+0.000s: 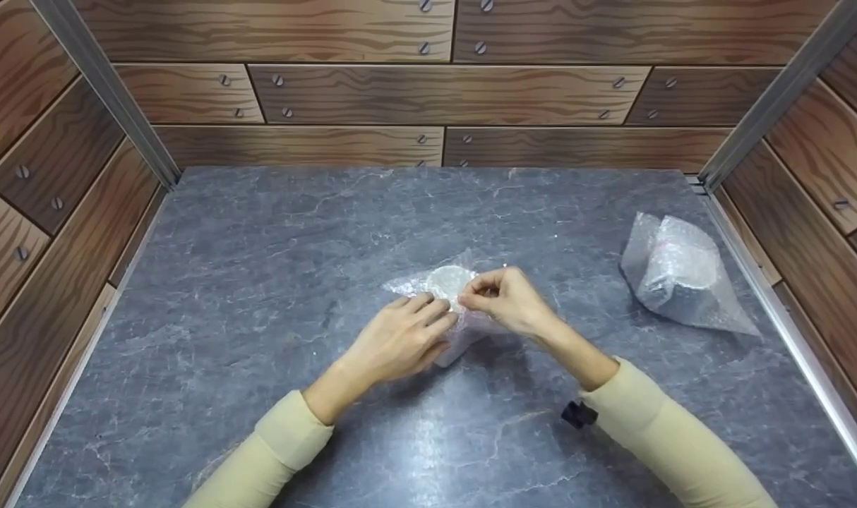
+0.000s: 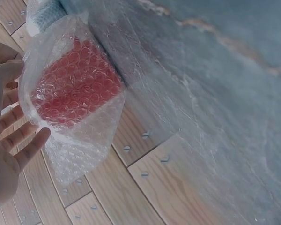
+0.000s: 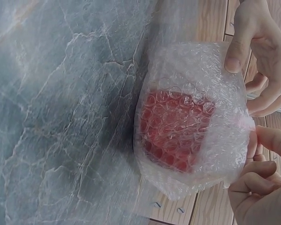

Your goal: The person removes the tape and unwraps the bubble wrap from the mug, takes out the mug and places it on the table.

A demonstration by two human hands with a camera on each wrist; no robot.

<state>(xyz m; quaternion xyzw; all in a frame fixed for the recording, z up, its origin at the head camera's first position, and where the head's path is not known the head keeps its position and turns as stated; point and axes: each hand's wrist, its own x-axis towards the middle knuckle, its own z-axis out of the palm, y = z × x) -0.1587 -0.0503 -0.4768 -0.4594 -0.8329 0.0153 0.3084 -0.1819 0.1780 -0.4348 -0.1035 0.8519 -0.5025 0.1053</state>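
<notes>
A bubble-wrapped bundle (image 1: 459,346) rests on the table between both hands. Something red (image 3: 175,131) shows through the bubble wrap (image 3: 187,65), and its round pale end faces up in the head view. My left hand (image 1: 404,339) holds the bundle from the left, fingers bent over its top and thumb against its near side. On the other side, my right hand (image 1: 510,300) pinches a bit of the wrap at the top edge between thumb and forefinger. Whether tape is also caught there, I cannot tell.
A second bubble-wrapped bundle (image 1: 682,271) lies toward the right edge of the grey marbled table (image 1: 259,233). Wood-patterned walls (image 1: 442,95) enclose the back and sides, with metal rails (image 1: 788,331) at the edges. A small black device (image 1: 579,415) sits at the right cuff.
</notes>
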